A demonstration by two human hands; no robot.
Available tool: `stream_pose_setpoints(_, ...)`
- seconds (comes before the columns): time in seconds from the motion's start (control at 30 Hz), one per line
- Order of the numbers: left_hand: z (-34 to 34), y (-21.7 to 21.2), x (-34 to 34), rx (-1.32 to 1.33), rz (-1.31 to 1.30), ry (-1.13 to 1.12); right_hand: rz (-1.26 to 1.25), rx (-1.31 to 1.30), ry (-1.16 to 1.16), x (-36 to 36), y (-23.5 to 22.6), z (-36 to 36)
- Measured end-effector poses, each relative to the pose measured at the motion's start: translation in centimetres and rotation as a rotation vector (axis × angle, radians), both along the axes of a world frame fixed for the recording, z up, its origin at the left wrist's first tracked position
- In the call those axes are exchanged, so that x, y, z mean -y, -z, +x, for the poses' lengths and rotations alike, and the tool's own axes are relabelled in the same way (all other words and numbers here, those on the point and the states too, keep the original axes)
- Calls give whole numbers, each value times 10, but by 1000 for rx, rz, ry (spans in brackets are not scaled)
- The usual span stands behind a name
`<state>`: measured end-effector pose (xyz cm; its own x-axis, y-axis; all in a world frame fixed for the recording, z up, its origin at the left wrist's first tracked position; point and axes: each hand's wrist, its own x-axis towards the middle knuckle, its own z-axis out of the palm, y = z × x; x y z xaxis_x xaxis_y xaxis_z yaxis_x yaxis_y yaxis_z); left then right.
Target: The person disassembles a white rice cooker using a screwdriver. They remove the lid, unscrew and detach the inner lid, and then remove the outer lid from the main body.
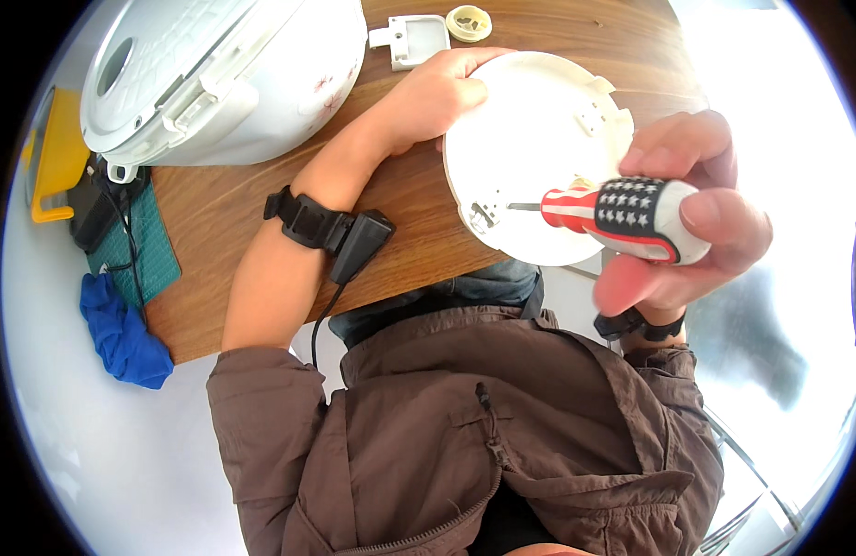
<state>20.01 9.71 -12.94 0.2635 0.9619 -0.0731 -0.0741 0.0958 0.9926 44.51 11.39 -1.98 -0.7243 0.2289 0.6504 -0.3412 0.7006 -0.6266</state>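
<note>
between both hands, white round lid [539,139], screwdriver [623,215] on it

You have a big white rice cooker [215,79] lying on its side at the far left of your brown wooden table [261,199]. Past it, near the far edge, you can see a small white plastic piece [411,39] with a little round cream cap [469,23] just beside it. Off the table's left side you have a yellow thing [50,153], a dark green mat [141,250] with black cords on it, and a crumpled blue cloth [122,334] lower down. You are wearing a brown jacket [465,435] with a zipper.
</note>
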Motion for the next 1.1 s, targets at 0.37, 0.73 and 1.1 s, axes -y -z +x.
stream_pose_setpoints(0.37, 0, 2, 3, 3, -3, -17, 21, 18, -42, -3, -7, 1)
stream_pose_setpoints(0.73, 1, 2, 2, -7, 4, -22, 152, -110, 63, -5, 5, -3)
stream_pose_setpoints(1.1, 0, -1, 2, -8, 6, -9, 102, 12, 121, 10, -5, -6)
